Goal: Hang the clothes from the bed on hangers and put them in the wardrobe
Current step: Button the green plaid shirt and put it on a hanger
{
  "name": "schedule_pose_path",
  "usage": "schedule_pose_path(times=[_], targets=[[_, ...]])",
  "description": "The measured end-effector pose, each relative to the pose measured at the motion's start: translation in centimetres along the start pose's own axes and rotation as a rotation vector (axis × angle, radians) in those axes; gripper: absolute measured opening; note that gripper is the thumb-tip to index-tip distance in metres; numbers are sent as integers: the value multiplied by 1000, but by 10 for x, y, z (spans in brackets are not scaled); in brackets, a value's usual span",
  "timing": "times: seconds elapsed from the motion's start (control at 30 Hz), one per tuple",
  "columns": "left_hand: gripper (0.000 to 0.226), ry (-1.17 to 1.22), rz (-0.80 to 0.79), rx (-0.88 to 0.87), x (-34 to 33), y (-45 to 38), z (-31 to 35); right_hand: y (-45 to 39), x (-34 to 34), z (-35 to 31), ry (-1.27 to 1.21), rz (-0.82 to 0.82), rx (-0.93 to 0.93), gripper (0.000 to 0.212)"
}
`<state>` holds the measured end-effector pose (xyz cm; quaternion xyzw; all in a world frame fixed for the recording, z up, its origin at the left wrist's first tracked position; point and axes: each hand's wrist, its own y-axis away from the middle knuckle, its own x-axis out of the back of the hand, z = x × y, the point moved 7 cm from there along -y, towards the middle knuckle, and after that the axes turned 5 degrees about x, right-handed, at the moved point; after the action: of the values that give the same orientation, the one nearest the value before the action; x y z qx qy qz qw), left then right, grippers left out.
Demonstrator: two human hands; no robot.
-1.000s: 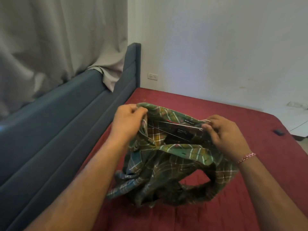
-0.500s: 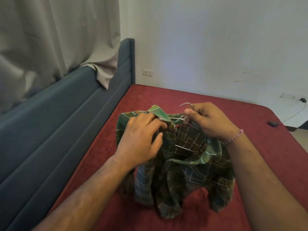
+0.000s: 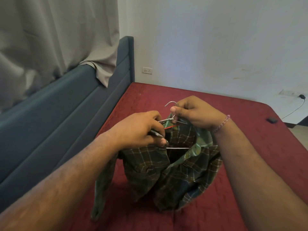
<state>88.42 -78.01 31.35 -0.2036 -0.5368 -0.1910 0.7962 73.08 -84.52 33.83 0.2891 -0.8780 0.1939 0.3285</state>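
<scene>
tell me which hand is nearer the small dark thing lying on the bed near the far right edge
Right. The right hand holds the metal hanger at its hook, on the small dark object's side. The left hand grips the plaid shirt farther left.

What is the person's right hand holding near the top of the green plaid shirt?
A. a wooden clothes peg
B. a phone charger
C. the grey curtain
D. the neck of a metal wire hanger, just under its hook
D: the right hand pinches the metal wire hanger just below its curved hook, which sticks up above the plaid shirt, while the left hand grips the hanger's wire and the shirt fabric.
</scene>
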Motion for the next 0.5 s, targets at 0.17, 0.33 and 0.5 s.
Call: schedule_pose_path(times=[0.17, 0.33, 0.5], targets=[[17, 55, 81, 249, -17, 6, -14, -10, -29, 4, -44, -17, -65, 47], [13, 364, -92, 371, -37, 18, -28, -17, -49, 10, -31, 78, -89, 48], [8, 204, -124, 408, -39, 18, -34, -18, -61, 19, -17, 189, -137, 33]])
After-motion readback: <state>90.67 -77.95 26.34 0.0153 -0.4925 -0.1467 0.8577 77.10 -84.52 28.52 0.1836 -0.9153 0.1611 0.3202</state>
